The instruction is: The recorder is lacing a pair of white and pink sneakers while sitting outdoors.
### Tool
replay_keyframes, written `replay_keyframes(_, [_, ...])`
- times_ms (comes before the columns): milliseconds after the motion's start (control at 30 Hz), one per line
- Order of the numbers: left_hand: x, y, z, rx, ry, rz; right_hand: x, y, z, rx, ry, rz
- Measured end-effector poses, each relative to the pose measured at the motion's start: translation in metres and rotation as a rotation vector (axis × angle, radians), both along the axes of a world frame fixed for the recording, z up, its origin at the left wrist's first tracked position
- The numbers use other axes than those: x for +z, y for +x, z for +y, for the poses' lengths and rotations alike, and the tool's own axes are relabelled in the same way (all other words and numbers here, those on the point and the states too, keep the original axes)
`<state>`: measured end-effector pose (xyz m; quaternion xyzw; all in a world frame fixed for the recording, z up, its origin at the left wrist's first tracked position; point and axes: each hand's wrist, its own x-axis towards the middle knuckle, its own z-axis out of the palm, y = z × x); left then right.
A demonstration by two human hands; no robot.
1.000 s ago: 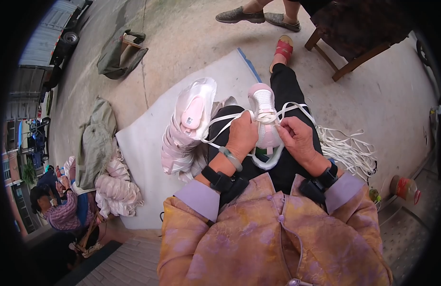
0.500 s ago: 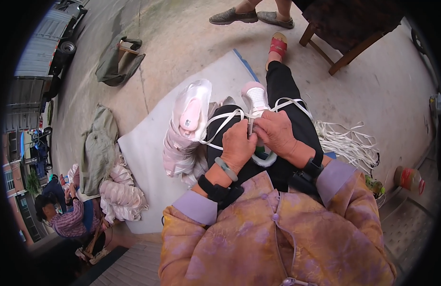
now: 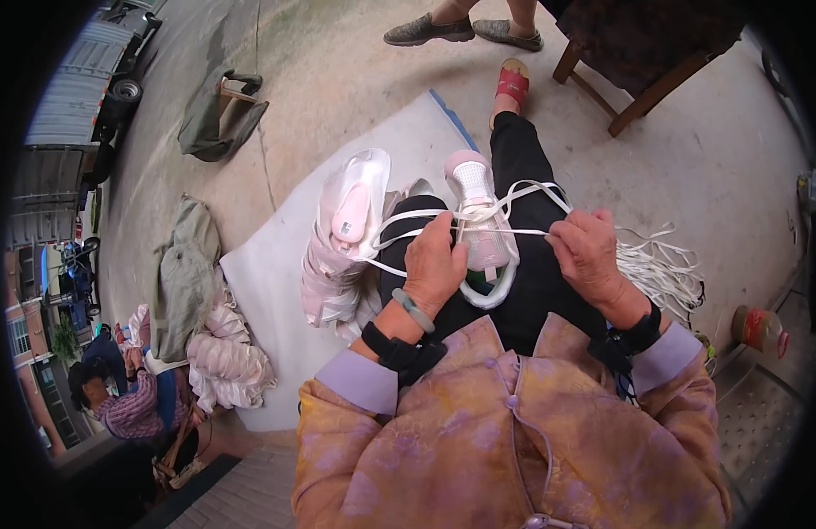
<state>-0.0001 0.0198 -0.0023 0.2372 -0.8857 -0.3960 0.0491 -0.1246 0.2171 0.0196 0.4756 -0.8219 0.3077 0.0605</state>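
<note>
A pink and white sneaker [image 3: 488, 249] rests on my lap, its toe pointing away from me. White shoelace [image 3: 524, 232] crosses its upper and loops out to both sides. My left hand [image 3: 435, 262] is closed at the sneaker's left edge, fingers curled against its side; exactly what its fingertips pinch is partly hidden. Off to the right, my right hand [image 3: 589, 257] pinches one lace end, which stretches taut from the eyelets. To the left stands a stack of pale pink shoe uppers [image 3: 327, 282], with a pink-lined sneaker [image 3: 350, 216] on top.
A bundle of white laces [image 3: 655, 269] lies at my right, near a plastic bottle [image 3: 761, 330]. The stack stands on a white sheet [image 3: 276, 238]. Farther left are a grey-green sack [image 3: 186, 264], bundled uppers [image 3: 230, 361] and a seated person [image 3: 134, 401]. A wooden chair [image 3: 633, 115] stands ahead.
My right hand has moved away from the sneaker to the right, drawing a lace out straight. My left hand stays by the sneaker, whose upper now shows more.
</note>
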Motion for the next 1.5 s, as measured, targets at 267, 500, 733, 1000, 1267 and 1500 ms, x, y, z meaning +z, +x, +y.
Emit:
replay_keyframes(267, [0.033, -0.033, 0.042, -0.535, -0.028, 0.336, 0.046, 0.011, 0.057, 0.119, 0.01, 0.03])
replay_keyframes(500, [0.036, -0.04, 0.05, -0.686, 0.538, 0.119, 0.05, 0.011, 0.046, 0.175, -0.062, 0.016])
replay_keyframes(733, [0.04, -0.014, 0.026, -0.344, 0.533, 0.149, 0.012, 0.008, 0.01, 0.255, -0.133, -0.281])
replay_keyframes(1000, [0.014, -0.009, -0.006, -0.305, -0.463, 0.319, -0.031, 0.014, -0.037, 0.234, -0.064, -0.203])
replay_keyframes(1267, [-0.007, -0.006, -0.009, -0.504, -0.682, 0.148, -0.044, 0.011, -0.043, 0.221, -0.035, -0.091])
replay_keyframes(1500, [-0.008, -0.008, -0.01, -0.489, -0.595, 0.143, -0.044, 0.011, -0.049, 0.219, 0.003, -0.014])
